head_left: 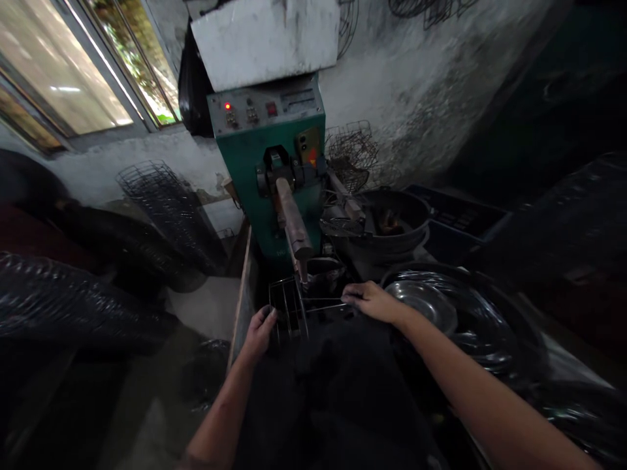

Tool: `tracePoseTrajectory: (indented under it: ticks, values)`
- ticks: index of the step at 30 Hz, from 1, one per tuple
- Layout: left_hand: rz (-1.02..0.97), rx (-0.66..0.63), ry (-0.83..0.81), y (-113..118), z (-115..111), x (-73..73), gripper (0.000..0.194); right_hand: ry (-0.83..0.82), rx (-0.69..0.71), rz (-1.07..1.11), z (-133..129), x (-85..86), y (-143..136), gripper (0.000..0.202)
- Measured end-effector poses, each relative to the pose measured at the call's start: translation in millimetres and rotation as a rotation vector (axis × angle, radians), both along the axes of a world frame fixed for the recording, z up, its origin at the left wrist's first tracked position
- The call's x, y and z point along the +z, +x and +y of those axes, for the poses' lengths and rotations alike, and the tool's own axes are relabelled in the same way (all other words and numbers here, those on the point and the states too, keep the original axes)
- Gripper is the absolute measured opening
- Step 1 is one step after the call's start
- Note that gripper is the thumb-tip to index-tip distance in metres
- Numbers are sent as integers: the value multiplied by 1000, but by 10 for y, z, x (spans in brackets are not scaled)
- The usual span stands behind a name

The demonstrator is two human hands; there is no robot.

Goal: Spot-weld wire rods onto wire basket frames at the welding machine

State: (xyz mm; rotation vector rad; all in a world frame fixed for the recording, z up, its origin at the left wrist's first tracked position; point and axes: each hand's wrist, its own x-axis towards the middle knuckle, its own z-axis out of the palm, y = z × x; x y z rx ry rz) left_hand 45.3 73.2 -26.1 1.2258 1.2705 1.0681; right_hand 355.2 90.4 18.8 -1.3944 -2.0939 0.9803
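My left hand (259, 331) is closed on the left edge of a thin metal wire rack (288, 304), thumb on top. On the other side, my right hand (371, 301) pinches the right ends of its wires, which run across between the hands. The rack lies just below the electrode arm (294, 219) of a green spot welder (235, 171); I cannot tell whether it touches the tip. Dark clothing and shadow hide the rack's lower part. A red light (228, 106) glows on the welder's panel.
To the right stand a round tub (399, 238) and a basin with shiny metal rings (482, 320). Tall wrapped stacks of wire frames (169, 209) stand on the left. A phone (308, 145) rests on the welder's front. A wooden board edge (240, 294) runs beside my left hand.
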Motion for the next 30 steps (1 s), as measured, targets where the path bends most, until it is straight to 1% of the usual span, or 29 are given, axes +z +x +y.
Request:
tracePoseTrajectory:
  ticks: [7, 13, 16, 18, 21, 30]
  values:
    - [-1, 25, -4, 7, 62, -33, 43, -63, 49, 43, 97, 27, 49, 32]
    - [-1, 8, 1, 11, 133, -100, 45, -49, 85, 30, 202, 18, 76, 32]
    - [9, 19, 39, 24, 178, -105, 44, -50, 75, 31, 271, -28, 104, 33]
    - [7, 31, 54, 38, 208, -104, 43, -26, 61, 32, 314, -57, 120, 33]
    - [-28, 16, 54, 66, 249, -108, 41, 15, 52, 55, 362, -88, 137, 34]
    - [-93, -1, 58, 138, 359, -150, 39, -36, 6, 107, 431, -152, 169, 33]
